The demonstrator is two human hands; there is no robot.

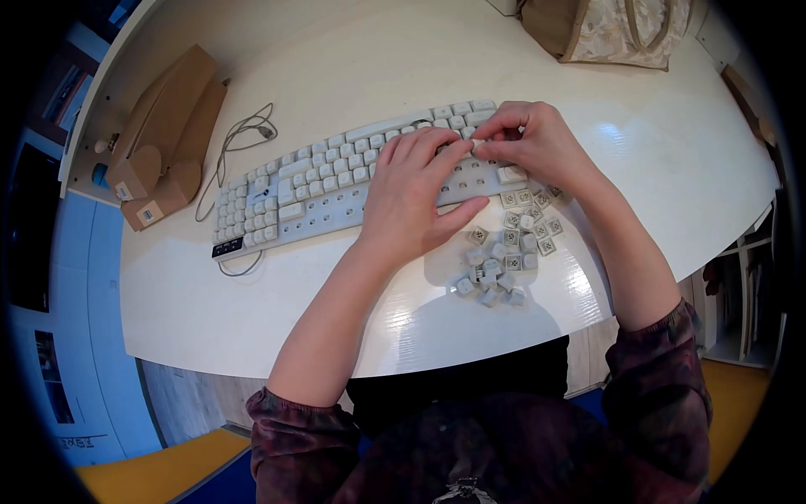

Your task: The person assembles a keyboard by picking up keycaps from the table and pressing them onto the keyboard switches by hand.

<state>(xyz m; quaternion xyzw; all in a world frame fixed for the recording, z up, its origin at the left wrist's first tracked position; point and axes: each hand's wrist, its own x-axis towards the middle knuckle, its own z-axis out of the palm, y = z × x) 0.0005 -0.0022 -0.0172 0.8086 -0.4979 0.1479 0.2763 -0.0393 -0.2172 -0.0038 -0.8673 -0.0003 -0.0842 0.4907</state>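
Note:
A white mechanical keyboard (340,164) lies slantwise on the desk. Its nearer rows are bare of keycaps and show the switches. Spread over its middle is my left hand (407,193), fingers flat on the keys and thumb held apart, the index fingertip close to my right hand. My right hand (537,143) is over the keyboard's right part, thumb and fingers pinched on a small white keycap (479,144), partly hidden by the fingertips. Loose keycaps (513,238) lie in a scattered pile in front of the keyboard's right end, several upside down.
On the white desk (336,76), a brown cardboard box (168,134) stands at the left. A coiled grey cable (225,151) lies between it and the keyboard. A patterned bag (621,34) sits at the back right. The desk's curved front edge is near my body.

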